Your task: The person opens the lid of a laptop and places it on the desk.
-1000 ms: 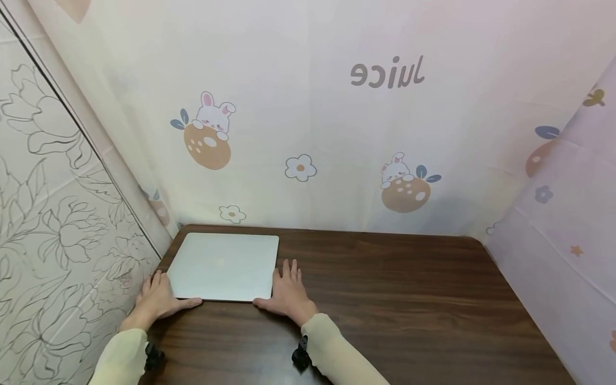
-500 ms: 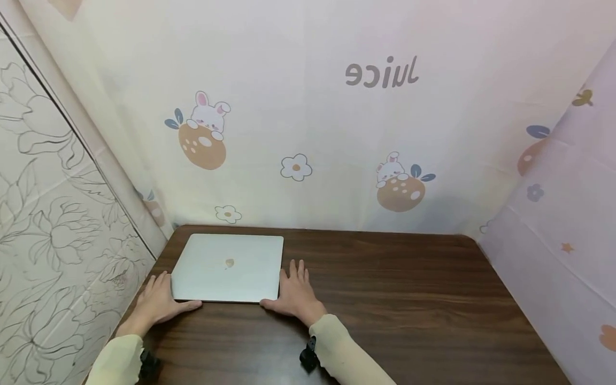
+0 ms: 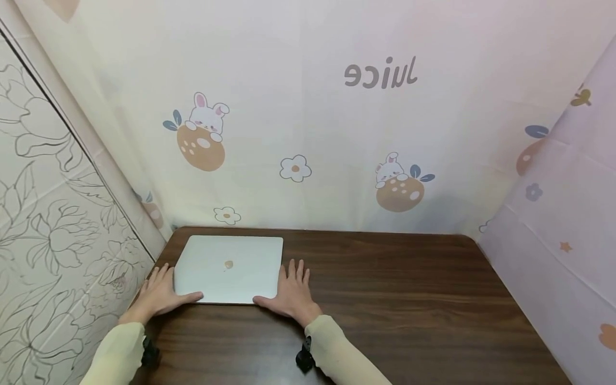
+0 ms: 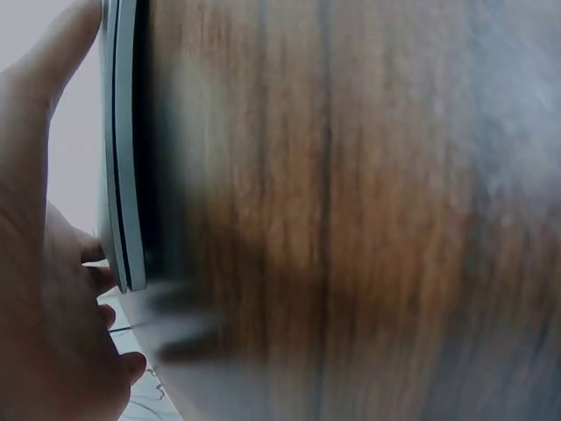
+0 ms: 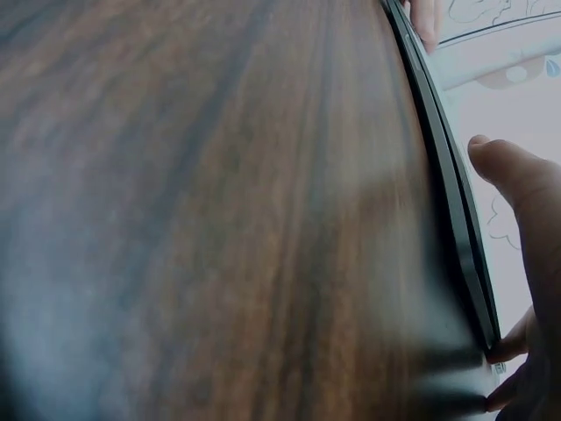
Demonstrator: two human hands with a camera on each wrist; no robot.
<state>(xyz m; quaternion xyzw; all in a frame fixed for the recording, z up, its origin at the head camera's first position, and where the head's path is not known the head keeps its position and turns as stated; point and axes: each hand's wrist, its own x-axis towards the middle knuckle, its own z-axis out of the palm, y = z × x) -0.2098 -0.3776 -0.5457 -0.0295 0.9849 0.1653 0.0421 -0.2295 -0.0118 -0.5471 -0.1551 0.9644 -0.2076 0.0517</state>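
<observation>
A closed silver laptop [image 3: 226,280] lies on the dark brown wooden table [image 3: 375,310], near its far left corner. My left hand [image 3: 156,294] is at the laptop's left side, fingers extended along that edge, thumb over the front left corner. At the right side my right hand [image 3: 291,297] mirrors it, fingers spread and pointing away, thumb over the front right corner. In the left wrist view, fingertips show close beside the laptop's edge [image 4: 125,175]. The right wrist view shows the thumb [image 5: 508,162] above the lid; whether it touches is unclear.
A pale curtain [image 3: 308,107] with rabbits, fruit and flowers hangs behind the table. Another curtain [image 3: 572,214] is at the right. A panel with line-drawn flowers [image 3: 58,240] stands close to the left hand. Both wrists carry small black devices [image 3: 305,359].
The laptop has shifted slightly right on the table, with both hands moving along beside it. Both thumbs have risen from in front of the front edge to over the lid's corners.
</observation>
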